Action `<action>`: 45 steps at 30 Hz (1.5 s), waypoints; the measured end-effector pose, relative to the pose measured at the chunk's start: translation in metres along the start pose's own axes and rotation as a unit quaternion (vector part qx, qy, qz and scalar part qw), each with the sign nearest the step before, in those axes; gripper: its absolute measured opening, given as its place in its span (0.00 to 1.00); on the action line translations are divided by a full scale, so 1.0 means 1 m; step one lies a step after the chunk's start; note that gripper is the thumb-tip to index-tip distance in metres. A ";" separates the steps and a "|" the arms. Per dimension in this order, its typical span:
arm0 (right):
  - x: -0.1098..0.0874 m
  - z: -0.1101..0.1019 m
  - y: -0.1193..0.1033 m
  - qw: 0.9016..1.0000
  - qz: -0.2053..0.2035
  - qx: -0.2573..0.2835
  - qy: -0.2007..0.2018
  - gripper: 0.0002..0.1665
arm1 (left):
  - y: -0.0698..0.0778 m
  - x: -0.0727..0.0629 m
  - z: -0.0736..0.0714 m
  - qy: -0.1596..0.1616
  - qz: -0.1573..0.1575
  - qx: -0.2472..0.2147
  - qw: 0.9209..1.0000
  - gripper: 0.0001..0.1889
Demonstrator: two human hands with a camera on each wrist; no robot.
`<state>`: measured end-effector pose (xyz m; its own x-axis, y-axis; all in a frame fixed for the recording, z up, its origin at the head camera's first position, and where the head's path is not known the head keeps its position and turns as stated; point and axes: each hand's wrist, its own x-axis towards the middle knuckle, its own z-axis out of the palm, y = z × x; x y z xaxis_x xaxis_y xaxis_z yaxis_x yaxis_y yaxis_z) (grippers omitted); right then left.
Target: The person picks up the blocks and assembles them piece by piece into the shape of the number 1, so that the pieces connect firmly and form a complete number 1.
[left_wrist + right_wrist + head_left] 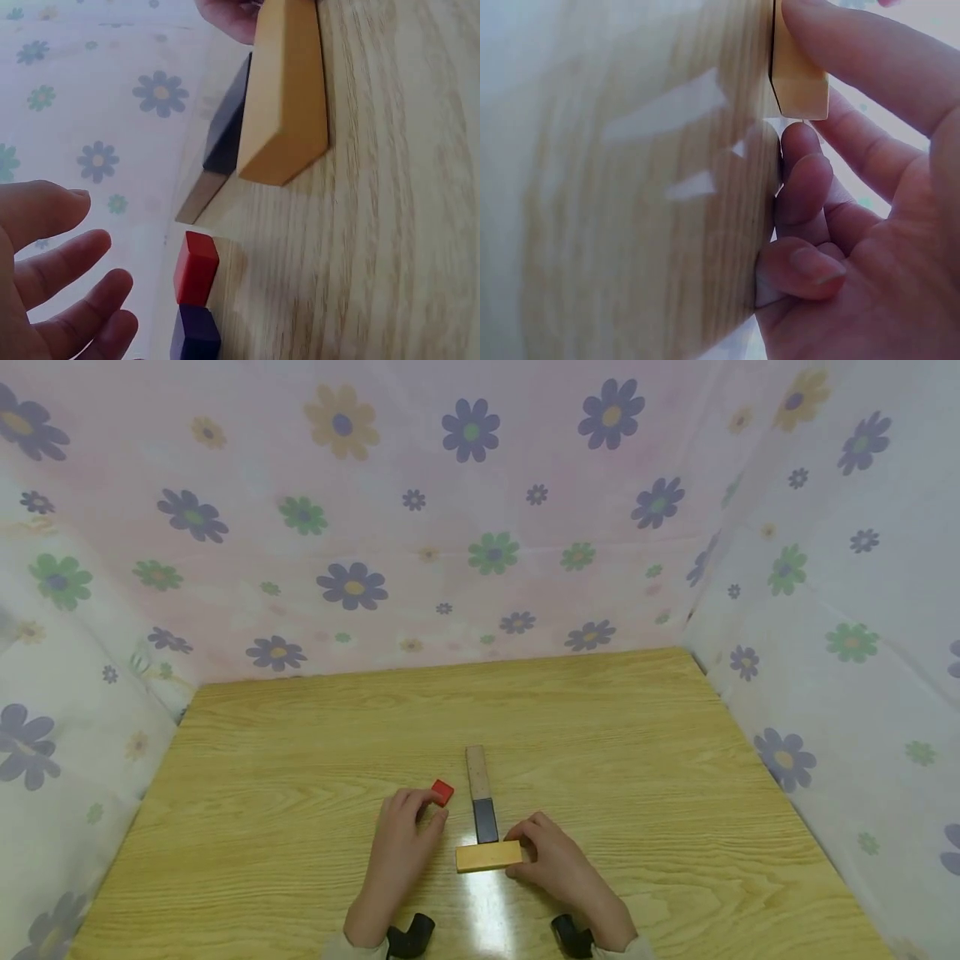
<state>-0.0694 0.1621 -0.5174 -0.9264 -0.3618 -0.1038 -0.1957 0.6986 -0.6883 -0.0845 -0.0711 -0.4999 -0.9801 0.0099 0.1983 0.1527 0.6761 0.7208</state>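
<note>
My right hand (pixel 558 860) pinches the right end of a long yellow block (pixel 483 857) between thumb and fingers. This block lies crosswise on the table, at the near end of a black block (pixel 486 820). Beyond the black one, a beige block (pixel 477 771) continues in line. To the left, my left hand (pixel 402 839) hovers by a small red block (pixel 442 792). In the left wrist view its fingers (pixel 82 307) are spread, with nothing between them and the thumb. A dark blue block (pixel 196 334) sits against the red block there; in the head view it is hidden behind the left hand.
The wood-grain table (pixel 300 735) is bordered by flowered cloth walls (pixel 420 527) at the back and both sides. Black curved pieces (pixel 412 935) sit at both wrists. Light glares off the table in front of the yellow block.
</note>
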 end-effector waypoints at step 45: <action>-0.003 0.001 0.001 1.000 0.005 0.008 0.008 0.21 | -0.010 0.026 0.025 -0.002 -0.022 0.193 0.981 0.18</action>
<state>-0.0667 0.1630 -0.5186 -0.9335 -0.3446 -0.0996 -0.1813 0.6928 -0.6980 -0.1146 -0.0591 -0.5190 -0.9853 -0.0225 0.1696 0.0524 0.9041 0.4240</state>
